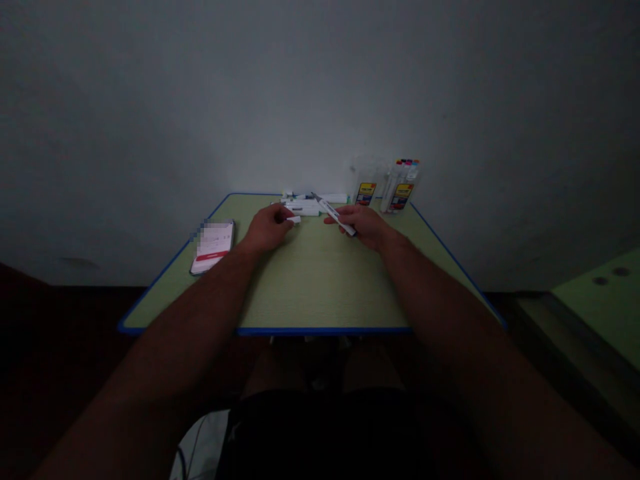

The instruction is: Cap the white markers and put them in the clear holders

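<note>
My right hand [363,225] holds a white marker [336,216], tilted with its dark bare tip up and to the left. Between the fingers of my left hand [269,228] is a small white marker cap [294,219], apart from the marker. Behind my hands, several white markers [305,208] lie side by side near the back of the table. A clear plastic case [365,190] with a yellow and dark label stands just beyond my right hand. To its right, a second clear case [401,190] holds markers with coloured ends.
The light green table [320,287] has a blue edge and stands against a grey wall [310,100]. A phone [214,247] with a lit screen lies at the table's left side. My legs are below the front edge.
</note>
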The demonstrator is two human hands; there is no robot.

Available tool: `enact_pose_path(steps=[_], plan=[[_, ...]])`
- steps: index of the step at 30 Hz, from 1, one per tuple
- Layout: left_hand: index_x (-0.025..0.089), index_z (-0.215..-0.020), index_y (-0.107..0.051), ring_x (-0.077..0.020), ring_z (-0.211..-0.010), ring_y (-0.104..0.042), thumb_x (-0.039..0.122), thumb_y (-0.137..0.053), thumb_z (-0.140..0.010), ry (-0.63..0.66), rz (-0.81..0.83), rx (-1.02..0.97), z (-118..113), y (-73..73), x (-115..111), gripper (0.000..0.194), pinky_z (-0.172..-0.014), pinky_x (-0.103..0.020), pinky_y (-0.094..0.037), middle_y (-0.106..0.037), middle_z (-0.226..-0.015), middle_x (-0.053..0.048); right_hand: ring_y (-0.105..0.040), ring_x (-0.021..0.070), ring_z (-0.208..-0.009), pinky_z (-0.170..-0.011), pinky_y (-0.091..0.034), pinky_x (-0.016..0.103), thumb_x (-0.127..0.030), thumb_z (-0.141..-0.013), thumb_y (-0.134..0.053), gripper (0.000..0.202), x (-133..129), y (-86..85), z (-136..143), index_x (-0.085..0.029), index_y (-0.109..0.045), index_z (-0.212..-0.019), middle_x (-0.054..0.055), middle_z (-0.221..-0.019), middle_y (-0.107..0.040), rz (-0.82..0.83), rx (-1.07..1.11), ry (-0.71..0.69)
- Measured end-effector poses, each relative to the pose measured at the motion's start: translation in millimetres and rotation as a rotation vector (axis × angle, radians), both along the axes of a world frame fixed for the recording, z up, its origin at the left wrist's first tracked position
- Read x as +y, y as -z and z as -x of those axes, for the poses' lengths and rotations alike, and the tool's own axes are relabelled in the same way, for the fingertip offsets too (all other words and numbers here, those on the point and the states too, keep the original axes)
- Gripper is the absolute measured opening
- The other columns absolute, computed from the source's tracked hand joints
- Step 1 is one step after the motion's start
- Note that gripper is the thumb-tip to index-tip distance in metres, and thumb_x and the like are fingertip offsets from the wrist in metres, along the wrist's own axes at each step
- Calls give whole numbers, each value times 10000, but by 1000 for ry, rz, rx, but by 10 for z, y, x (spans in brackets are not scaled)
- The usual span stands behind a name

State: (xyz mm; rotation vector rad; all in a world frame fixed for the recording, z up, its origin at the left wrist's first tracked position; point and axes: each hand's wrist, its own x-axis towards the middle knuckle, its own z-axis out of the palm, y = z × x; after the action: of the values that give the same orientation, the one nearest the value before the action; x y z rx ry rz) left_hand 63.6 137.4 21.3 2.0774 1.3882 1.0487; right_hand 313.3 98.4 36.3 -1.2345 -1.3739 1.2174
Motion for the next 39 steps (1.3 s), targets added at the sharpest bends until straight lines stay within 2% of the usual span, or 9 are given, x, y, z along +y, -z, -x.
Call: enact_pose_path(steps=[4,8,10,13,15,24,28,39], plan=[[214,-862,-664,-196,-803,-609,242,-684,-752,3,0,-20,3,6,12,115,-788,-353,-483,-709,-877,-52,-521,67,-534,-460,-369,198,-47,-838,-601,183,-23,-7,16,-131,-738,-927,110,-1071,-776,-2,-27,-12],[208,-872,-669,-194,-788,-606,235,-683,-750,12,45,-83,8,24,36,126,-741,-341,-488,-699,-840,-51,-557,72,-512,-458,-383,201,-27,-840,-590,159,-30,-7,21,-133,-701,-882,94,-978,-782,-13,-71,-11],[210,-875,-673,-199,-787,-607,233,-685,-745,7,75,-113,5,26,39,132,-720,-338,-491,-693,-811,-49,-570,76,-509,-470,-399,194,-31,-840,-602,138,-22,0,18,-137,-688,-852,67,-864,-771,-16,-97,3],[210,-880,-677,-202,-790,-612,228,-691,-734,-3,103,-150,-2,20,32,148,-707,-335,-498,-696,-809,-48,-572,87,-499,-496,-422,189,-43,-827,-640,111,4,25,2,-143,-687,-836,12,-632,-681,-13,-136,38],[206,-889,-679,-200,-791,-615,221,-695,-724,-5,111,-162,-5,15,28,167,-706,-333,-500,-700,-826,-49,-570,92,-499,-508,-433,193,-43,-813,-663,111,27,50,-15,-146,-693,-843,-10,-574,-634,-24,-155,63],[195,-911,-692,-165,-734,-576,175,-728,-680,3,61,-178,5,-4,27,234,-700,-322,-476,-669,-807,-23,-527,80,-535,-513,-406,195,-30,-796,-673,139,63,89,-40,-141,-726,-861,-15,-611,-623,-118,-232,176],[199,-923,-705,-153,-697,-529,217,-740,-683,-37,11,-142,-3,-42,-14,243,-674,-311,-447,-616,-749,4,-519,83,-536,-524,-400,205,-38,-798,-670,143,50,78,-31,-133,-730,-886,-17,-621,-623,-113,-255,180],[194,-892,-705,-136,-661,-492,190,-754,-677,-26,-47,-152,-10,-25,11,221,-629,-301,-404,-605,-738,6,-519,79,-547,-557,-410,208,-48,-795,-673,146,40,81,-33,-128,-729,-905,-13,-639,-627,-151,-323,167]])
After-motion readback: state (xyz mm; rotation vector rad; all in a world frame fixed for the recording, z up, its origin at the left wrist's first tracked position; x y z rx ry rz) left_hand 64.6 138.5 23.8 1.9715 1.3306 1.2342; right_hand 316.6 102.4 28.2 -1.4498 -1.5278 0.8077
